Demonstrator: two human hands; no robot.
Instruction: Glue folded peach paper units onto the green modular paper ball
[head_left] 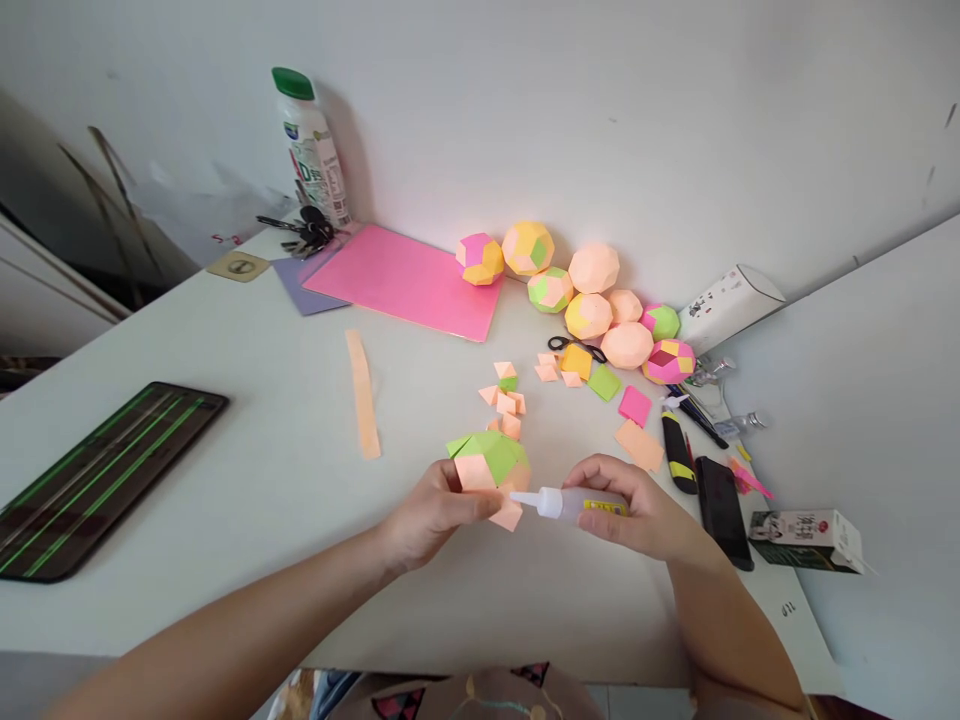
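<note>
My left hand [427, 512] grips a partly formed paper ball [491, 460] of green and peach facets, thumb on its near side. A peach flap hangs at the ball's lower edge. In my right hand [637, 500] lies a small glue bottle [574, 503] with a yellow label, held sideways. Its white nozzle points left, right at the ball's peach side; whether the tip touches I cannot tell. Just beyond the ball lie several small folded peach paper pieces [506, 403], with a green one [508, 384] among them.
Several finished paper balls [590, 316] cluster by the wall, near scissors [559, 343] and coloured paper squares [604, 382]. A utility knife [678, 450], phone [724, 510] and milk carton [806, 535] sit at right. Leftward are a peach strip [363, 395], pink sheet [405, 280], tablet [105, 480] and white bottle [311, 150].
</note>
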